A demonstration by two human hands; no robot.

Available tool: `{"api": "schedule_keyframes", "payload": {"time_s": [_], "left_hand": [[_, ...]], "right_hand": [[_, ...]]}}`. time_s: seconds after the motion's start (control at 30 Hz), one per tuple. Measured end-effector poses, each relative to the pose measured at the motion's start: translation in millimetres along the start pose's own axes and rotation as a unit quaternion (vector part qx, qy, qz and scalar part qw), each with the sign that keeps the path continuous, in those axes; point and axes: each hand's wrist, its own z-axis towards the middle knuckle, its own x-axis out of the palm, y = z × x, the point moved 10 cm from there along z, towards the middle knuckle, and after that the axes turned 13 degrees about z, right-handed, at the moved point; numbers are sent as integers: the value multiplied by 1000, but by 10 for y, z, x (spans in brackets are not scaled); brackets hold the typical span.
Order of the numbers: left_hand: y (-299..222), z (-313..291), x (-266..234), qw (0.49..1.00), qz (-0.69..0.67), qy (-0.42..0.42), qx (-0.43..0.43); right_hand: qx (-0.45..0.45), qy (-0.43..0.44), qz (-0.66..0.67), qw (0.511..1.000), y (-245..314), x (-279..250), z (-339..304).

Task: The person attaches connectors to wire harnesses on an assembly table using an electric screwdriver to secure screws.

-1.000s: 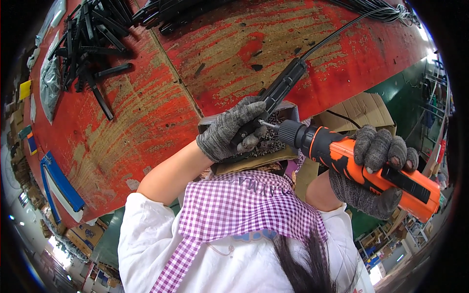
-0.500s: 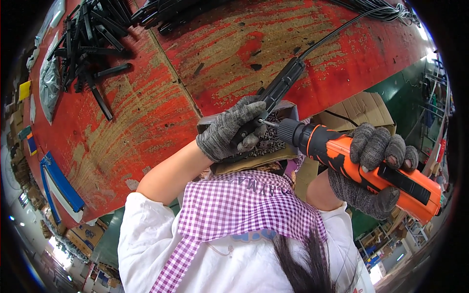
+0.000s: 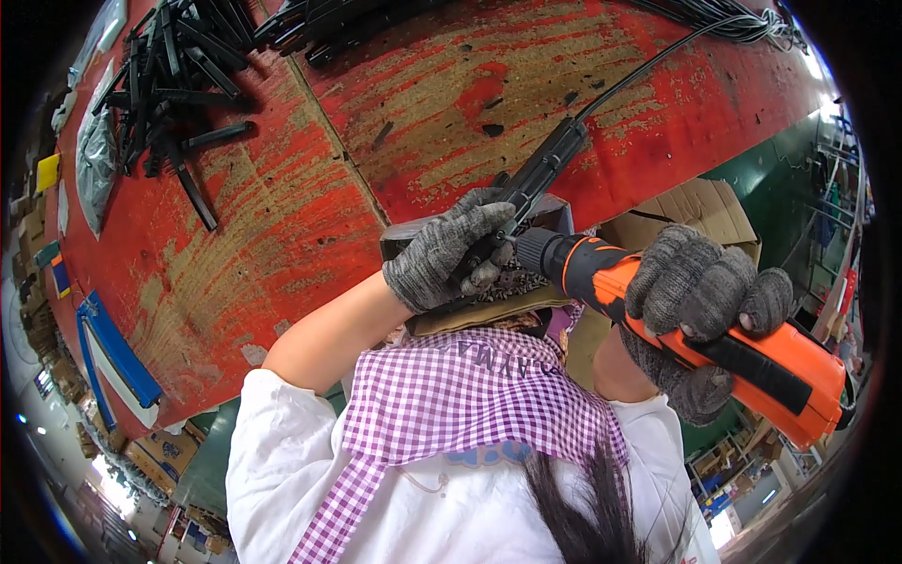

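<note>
My left hand (image 3: 449, 246), in a grey knit glove, is closed around the near end of a long black plastic housing (image 3: 550, 164). A dark cable (image 3: 644, 68) runs from the housing's far end. In my gloved right hand (image 3: 705, 305) is an orange and black cordless screwdriver (image 3: 601, 273), gripped around its body. Its black chuck points left, and the bit meets or nearly meets the housing by my left fingers; the exact contact is too small to tell. Beneath my hands stands a box of small dark screws (image 3: 512, 287), partly hidden by the tool and my left hand.
A worn red tabletop (image 3: 272, 235) spreads ahead. Black plastic strips (image 3: 178, 85) lie heaped at far left beside a clear plastic bag (image 3: 97, 179). Coiled cables (image 3: 742, 23) sit at far right. An open cardboard box (image 3: 691, 211) is right of the table; a blue frame (image 3: 122, 352) lies at left.
The screwdriver has shifted slightly left toward the housing, its rear end tipping lower. My right hand has moved left along its body. My left hand and the housing have barely moved.
</note>
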Motion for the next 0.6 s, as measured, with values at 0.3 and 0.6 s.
{"api": "schedule_keyframes", "payload": {"time_s": [0.3,0.6], "left_hand": [[-48,-12,1,1000,21,2,2],[-44,80,-218,983,176,-41,43]], "right_hand": [[-16,20,-11,1000,-50,-14,57],[-34,-35,71,996,75,-138,-18]]}}
